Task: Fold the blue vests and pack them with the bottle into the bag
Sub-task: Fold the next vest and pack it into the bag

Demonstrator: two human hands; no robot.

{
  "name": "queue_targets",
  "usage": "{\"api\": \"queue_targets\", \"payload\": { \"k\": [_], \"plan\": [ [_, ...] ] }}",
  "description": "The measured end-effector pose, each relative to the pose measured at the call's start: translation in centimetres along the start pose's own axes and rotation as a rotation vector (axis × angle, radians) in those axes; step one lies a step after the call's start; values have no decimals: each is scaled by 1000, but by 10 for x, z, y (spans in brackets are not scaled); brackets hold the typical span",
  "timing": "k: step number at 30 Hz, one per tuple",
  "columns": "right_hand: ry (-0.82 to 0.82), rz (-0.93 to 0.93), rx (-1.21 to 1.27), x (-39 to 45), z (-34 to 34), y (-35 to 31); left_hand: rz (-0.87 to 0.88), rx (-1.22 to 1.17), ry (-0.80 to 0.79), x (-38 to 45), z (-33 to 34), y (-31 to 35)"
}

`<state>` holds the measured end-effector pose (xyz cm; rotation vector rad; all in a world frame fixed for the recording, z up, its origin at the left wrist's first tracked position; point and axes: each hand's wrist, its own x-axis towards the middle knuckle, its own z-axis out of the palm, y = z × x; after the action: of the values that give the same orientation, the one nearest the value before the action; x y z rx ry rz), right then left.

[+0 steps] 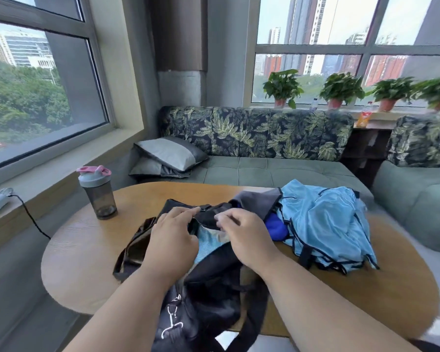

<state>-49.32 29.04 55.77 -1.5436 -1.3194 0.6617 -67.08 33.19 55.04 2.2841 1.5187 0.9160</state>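
A black bag [208, 283] lies on the wooden table [87, 262], its mouth facing away from me. My left hand [172, 240] and my right hand [247, 237] both pinch the bag's top edge at the opening. Light blue fabric [208, 241] shows inside the opening between my hands. A heap of light blue vests [328, 224] with dark trim lies unfolded to the right of the bag, with a darker blue piece [277, 227] beside it. The dark bottle [98, 193] with a grey and pink lid stands upright at the table's far left.
A grey cloth [259, 200] lies behind the bag. A leaf-patterned sofa [264, 158] with grey cushions [168, 158] runs behind the table. A black cable [33, 219] hangs from the left window ledge. Potted plants [341, 90] line the far sill.
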Motion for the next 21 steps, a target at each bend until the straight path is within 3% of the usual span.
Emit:
{"api": "queue_targets", "payload": {
  "k": [2,5,12,17,21],
  "plan": [
    [101,87,212,-8,-30,13,48,-27,-46,0,13,26],
    [254,208,319,-18,-72,44,79,-63,-126,-2,30,59],
    [584,433,97,-44,-156,154,127,8,-265,-2,73,109],
    [416,619,-141,-29,-180,199,121,203,-189,-2,89,128],
    [413,619,-233,-15,-184,212,122,216,-147,-6,94,127]
  ]
}}
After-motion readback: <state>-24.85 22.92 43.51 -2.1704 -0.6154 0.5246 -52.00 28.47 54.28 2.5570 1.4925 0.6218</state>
